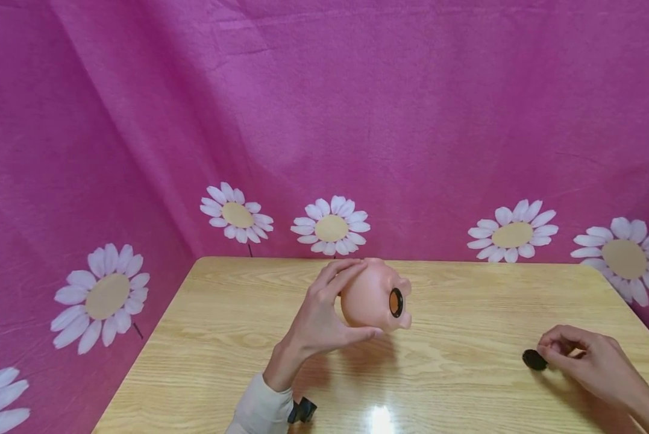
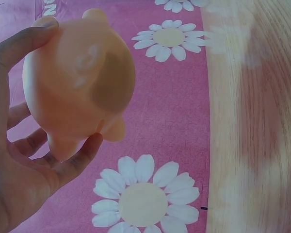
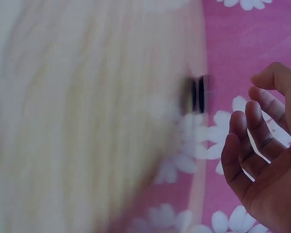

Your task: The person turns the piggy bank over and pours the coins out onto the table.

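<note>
My left hand (image 1: 324,313) grips a pink piggy bank (image 1: 367,295) above the table, thumb on the near side and fingers over the far side. Its underside faces right in the head view, showing a round opening with a black rim (image 1: 396,302) between stubby legs. In the left wrist view the fingers wrap the rounded body (image 2: 77,87). At the right, my right hand (image 1: 590,361) is close by a black round cap (image 1: 534,360). The right wrist view shows loosely bent fingers (image 3: 254,126) with a gap between them and the cap (image 3: 199,94).
A light wood-grain table (image 1: 454,386) lies under both hands. Pink cloth (image 1: 411,120) with white daisies hangs along its back and left. A small black device (image 1: 302,410) sits by the left sleeve.
</note>
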`<act>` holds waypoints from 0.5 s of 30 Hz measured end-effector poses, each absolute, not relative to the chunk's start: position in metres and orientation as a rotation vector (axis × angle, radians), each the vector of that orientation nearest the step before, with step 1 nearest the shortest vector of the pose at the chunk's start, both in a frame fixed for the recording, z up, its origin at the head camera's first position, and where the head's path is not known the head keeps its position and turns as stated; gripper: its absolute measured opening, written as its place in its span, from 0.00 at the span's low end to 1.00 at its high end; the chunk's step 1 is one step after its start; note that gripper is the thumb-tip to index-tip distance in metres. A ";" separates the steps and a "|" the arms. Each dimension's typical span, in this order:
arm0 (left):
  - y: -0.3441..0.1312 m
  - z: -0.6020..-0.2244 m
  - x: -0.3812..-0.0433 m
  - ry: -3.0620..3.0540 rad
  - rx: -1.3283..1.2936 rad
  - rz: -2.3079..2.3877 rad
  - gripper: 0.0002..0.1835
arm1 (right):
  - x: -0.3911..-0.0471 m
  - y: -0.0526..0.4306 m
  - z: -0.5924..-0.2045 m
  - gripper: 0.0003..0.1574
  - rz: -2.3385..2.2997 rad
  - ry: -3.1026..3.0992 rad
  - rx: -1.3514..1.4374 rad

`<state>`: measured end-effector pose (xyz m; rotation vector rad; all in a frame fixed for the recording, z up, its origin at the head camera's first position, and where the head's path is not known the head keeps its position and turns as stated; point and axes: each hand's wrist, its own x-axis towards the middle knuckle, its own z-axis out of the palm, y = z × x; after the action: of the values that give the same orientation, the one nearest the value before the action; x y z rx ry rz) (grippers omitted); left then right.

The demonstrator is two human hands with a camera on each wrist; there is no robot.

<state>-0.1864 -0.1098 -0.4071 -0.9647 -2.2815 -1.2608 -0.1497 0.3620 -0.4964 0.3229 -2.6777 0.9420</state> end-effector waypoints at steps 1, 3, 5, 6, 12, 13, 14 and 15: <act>-0.110 -0.407 -0.186 -2.282 -0.962 -1.254 0.54 | -0.150 0.360 -0.495 0.18 0.947 -2.662 0.333; -0.109 -0.407 -0.186 -2.283 -0.960 -1.243 0.54 | -0.153 0.354 -0.490 0.18 0.965 -2.634 0.353; -0.109 -0.407 -0.186 -2.285 -0.956 -1.237 0.54 | -0.155 0.346 -0.484 0.17 1.006 -2.611 0.371; -0.109 -0.407 -0.186 -2.286 -0.954 -1.234 0.54 | -0.156 0.341 -0.481 0.17 1.030 -2.603 0.379; -0.107 -0.410 -0.187 -2.278 -0.960 -1.251 0.54 | -0.164 0.298 -0.465 0.13 1.137 -2.566 0.427; -0.107 -0.411 -0.188 -2.275 -0.963 -1.256 0.54 | -0.166 0.289 -0.464 0.14 1.156 -2.554 0.442; -0.107 -0.411 -0.188 -2.272 -0.966 -1.266 0.54 | -0.167 0.281 -0.462 0.14 1.179 -2.538 0.460; -0.107 -0.412 -0.188 -2.270 -0.970 -1.278 0.54 | -0.169 0.273 -0.461 0.15 1.199 -2.523 0.476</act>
<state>-0.1883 -0.1067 -0.4122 -0.9699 -2.2703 -1.2776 -0.1690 0.2731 -0.4605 0.4758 -2.5231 1.1992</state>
